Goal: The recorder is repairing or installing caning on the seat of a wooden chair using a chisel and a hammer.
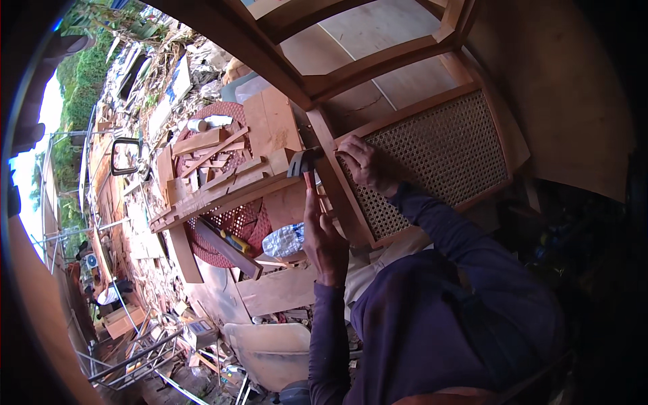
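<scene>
My left hand [325, 246] is wrapped round the reddish handle of a claw hammer [302, 163], its dark metal head up beside the chair's wooden frame. My right hand [368, 167] is closed in a pinch at the upper left corner of a woven cane panel [432, 148]. Whatever lies between those fingertips is too small or hidden to make out. The panel is set within the wooden frame of a chair [351, 202], whose brown rails run along its edges. The hammer head is a short way left of my right fingertips.
Left of the chair stands a round red woven table [202, 250], with wood offcuts [209, 155], a plank [223, 202], a yellow-and-black handled tool [236, 244] and a crumpled plastic bag [283, 241] on it. A pale chair seat [270, 351] is below. Scrap and metal tubes [145, 354] litter the ground.
</scene>
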Action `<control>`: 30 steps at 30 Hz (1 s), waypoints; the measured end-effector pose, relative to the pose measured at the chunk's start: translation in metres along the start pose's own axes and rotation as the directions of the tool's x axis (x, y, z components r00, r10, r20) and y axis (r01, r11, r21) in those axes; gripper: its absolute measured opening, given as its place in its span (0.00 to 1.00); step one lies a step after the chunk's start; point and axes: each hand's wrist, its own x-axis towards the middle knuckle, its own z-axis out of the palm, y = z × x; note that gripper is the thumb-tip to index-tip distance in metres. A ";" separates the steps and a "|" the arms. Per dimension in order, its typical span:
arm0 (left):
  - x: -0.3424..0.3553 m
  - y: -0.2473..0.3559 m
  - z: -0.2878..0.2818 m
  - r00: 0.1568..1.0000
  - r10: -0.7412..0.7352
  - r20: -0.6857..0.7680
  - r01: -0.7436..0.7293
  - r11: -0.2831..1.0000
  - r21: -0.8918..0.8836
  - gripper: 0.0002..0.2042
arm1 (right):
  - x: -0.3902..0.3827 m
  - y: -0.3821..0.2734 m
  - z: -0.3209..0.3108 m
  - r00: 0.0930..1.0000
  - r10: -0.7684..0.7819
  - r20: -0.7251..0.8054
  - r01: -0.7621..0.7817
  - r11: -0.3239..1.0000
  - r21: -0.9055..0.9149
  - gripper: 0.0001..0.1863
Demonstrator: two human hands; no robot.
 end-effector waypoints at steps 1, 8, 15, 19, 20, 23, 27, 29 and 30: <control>-0.001 0.004 0.003 0.959 0.247 -0.138 -0.227 0.963 0.146 0.25 | 0.004 0.004 -0.003 0.998 0.036 -0.059 -0.030 0.995 0.092 0.08; -0.027 -0.005 0.007 0.984 0.140 -0.107 -0.138 0.990 0.025 0.24 | -0.003 0.054 -0.087 0.952 0.233 -0.197 -0.210 0.969 0.132 0.03; -0.056 -0.019 0.041 0.964 -0.031 0.264 0.015 0.998 0.060 0.24 | -0.017 0.059 -0.117 0.996 -0.009 0.091 0.030 0.973 -0.228 0.17; -0.070 -0.033 0.057 0.959 -0.054 0.278 0.065 0.997 -0.031 0.24 | -0.016 0.059 -0.115 0.959 -0.084 0.269 0.168 0.937 -0.307 0.23; -0.072 -0.034 0.059 0.952 -0.084 0.294 0.101 0.994 -0.041 0.24 | -0.013 0.058 -0.117 0.952 -0.084 0.295 0.176 0.938 -0.299 0.23; -0.074 -0.036 0.063 0.939 -0.145 0.313 0.165 0.985 -0.041 0.24 | -0.014 0.061 -0.116 0.928 -0.096 0.359 0.212 0.930 -0.301 0.23; -0.071 -0.037 0.068 0.953 -0.100 0.286 0.108 0.994 -0.014 0.24 | -0.022 0.067 -0.108 0.916 -0.135 0.379 0.252 0.927 -0.279 0.22; -0.069 -0.034 0.067 0.950 -0.104 0.294 0.118 0.992 -0.031 0.24 | -0.019 0.064 -0.105 0.926 -0.112 0.361 0.229 0.926 -0.300 0.22; -0.067 -0.034 0.067 0.950 -0.108 0.294 0.123 0.992 -0.033 0.24 | -0.017 0.063 -0.103 0.936 -0.091 0.339 0.207 0.924 -0.322 0.21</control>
